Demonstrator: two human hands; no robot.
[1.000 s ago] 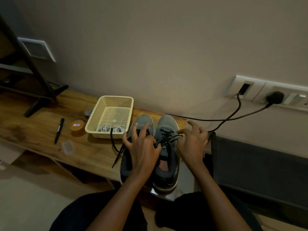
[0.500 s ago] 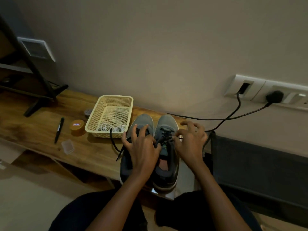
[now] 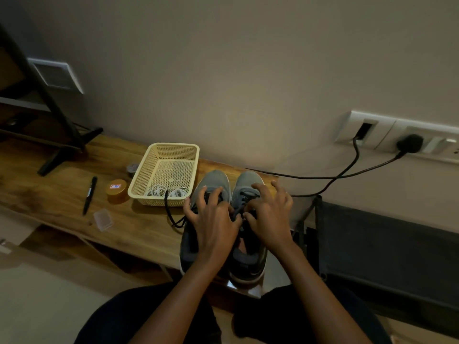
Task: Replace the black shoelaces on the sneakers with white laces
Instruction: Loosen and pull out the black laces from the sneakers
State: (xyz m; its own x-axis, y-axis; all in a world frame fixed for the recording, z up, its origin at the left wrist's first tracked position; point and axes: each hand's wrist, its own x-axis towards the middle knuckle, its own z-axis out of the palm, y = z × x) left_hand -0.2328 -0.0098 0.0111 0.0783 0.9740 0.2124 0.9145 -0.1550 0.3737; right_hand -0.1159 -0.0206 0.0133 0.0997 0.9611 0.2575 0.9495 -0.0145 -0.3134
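Here, a long wooden table [image 3: 62, 194] runs from the left edge to the centre of the frame, against a pale wall. At its right end, in the lower centre, two grey sneakers [image 3: 214, 178] stand side by side, toes toward the wall and heels toward the person. Just left of them sits a cream mesh basket [image 3: 173, 145] with coiled white laces [image 3: 164, 191] in its near corner.

The left hand [image 3: 213, 224] rests on the left-of-frame sneaker with its fingers spread and arched, gripping nothing that shows. The right hand [image 3: 269, 217] lies over the other sneaker, its thumb and forefinger pinching the black laces [image 3: 246, 196] there while its other fingers fan out.

A loose black lace [image 3: 169, 209] curls on the table from the left-of-frame sneaker up to the basket's near rim. Further left lie a round gold tin [image 3: 116, 191], a black pen [image 3: 90, 194] and a small clear case [image 3: 103, 219].
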